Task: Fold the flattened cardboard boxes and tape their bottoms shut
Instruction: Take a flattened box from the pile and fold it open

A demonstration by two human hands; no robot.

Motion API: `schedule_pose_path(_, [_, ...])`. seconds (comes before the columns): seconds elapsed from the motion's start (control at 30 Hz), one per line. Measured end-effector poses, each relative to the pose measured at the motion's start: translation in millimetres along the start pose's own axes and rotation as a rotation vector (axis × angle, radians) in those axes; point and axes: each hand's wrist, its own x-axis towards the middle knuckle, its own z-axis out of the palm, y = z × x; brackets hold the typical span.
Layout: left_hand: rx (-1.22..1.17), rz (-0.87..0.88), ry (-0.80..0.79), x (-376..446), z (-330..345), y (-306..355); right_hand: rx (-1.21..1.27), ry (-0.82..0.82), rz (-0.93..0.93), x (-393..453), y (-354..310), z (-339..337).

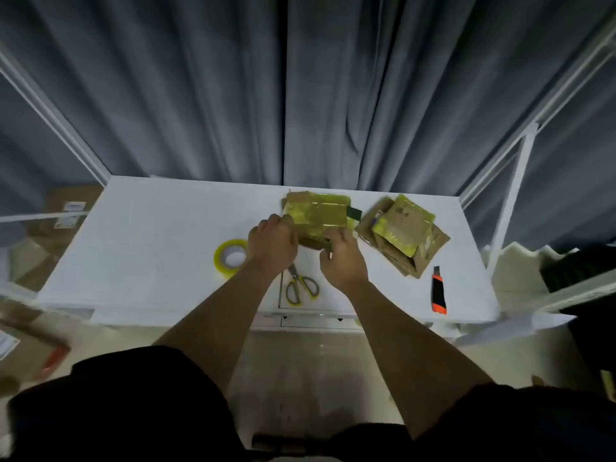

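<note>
A small cardboard box (318, 213) with yellowish tape across it stands on the white table (150, 235) near the back middle. My left hand (273, 241) grips its near left corner with curled fingers. My right hand (343, 258) holds its near right side, thumb up against the cardboard. A roll of yellow tape (231, 257) lies on the table just left of my left hand. Green-handled scissors (300, 285) lie below my hands near the front edge.
A heap of taped cardboard boxes (403, 235) lies to the right. An orange and black utility knife (439, 291) rests near the front right edge. Grey curtains hang behind the table. More cardboard (63, 215) sits on the floor at the left.
</note>
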Motion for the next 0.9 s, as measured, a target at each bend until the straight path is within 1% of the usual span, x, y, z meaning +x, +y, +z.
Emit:
schedule_pose_path(0.17, [-0.009, 0.020, 0.025, 40.0, 92.1, -46.5, 0.045, 0.064, 0.014, 45.3, 44.2, 83.7])
schedule_pose_path(0.3, [-0.029, 0.036, 0.104, 66.3, 160.2, -75.2, 0.013, 0.123, -0.040, 78.6, 81.1, 132.7])
schedule_pose_path(0.37, [-0.045, 0.056, 0.149, 74.7, 182.7, -80.8, -0.008, 0.151, -0.051, 89.1, 94.1, 151.0])
schedule_pose_path(0.47, [-0.097, 0.060, 0.211, 76.8, 200.8, -83.6, 0.028, 0.203, -0.075, 94.4, 106.2, 168.7])
schedule_pose_path(0.57, [-0.157, 0.070, 0.269, 63.4, 208.7, -84.3, 0.083, 0.262, -0.092, 83.3, 113.6, 172.3])
schedule_pose_path(0.73, [-0.161, 0.070, 0.311, 46.2, 214.0, -86.1, 0.048, 0.292, -0.124, 61.7, 128.3, 170.7])
schedule_pose_path(0.83, [-0.194, 0.078, 0.300, 49.5, 222.7, -81.9, 0.066, 0.331, -0.137, 66.2, 139.0, 167.8])
schedule_pose_path(0.9, [-0.228, 0.075, 0.272, 58.8, 233.2, -78.9, 0.061, 0.330, -0.132, 75.8, 150.4, 171.2])
